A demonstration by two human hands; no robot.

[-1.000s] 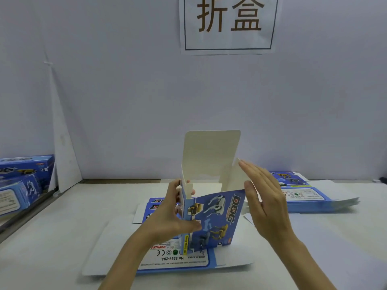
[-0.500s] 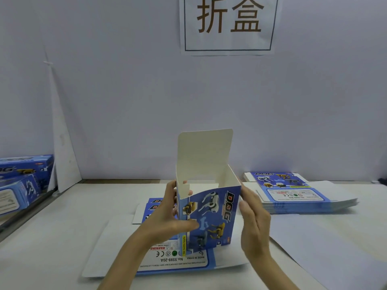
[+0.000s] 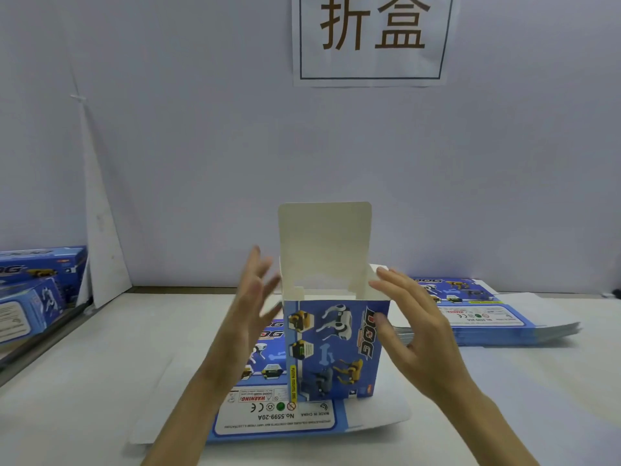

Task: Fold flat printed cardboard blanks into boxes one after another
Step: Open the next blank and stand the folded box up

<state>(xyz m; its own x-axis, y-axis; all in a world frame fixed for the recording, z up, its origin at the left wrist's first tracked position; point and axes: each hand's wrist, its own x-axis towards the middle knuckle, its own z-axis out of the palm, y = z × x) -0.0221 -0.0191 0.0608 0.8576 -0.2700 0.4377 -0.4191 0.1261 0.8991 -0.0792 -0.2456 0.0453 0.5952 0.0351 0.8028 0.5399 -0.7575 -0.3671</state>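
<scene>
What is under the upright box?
A flat printed blank, lying on the table, warning-label end towards the camera. The box covers its middle, so that part cannot be seen.

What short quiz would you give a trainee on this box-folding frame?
1. True or false: the top flap of the upright box is folded shut.
2. What lies directly under the upright box? A) a flat blank B) a tray C) a cloth
3. Short answer: on which side of the table do the finished boxes sit?
Key: 1 false, the top flap stands up and the box is open. 2 A. 3 the person's left.
</scene>
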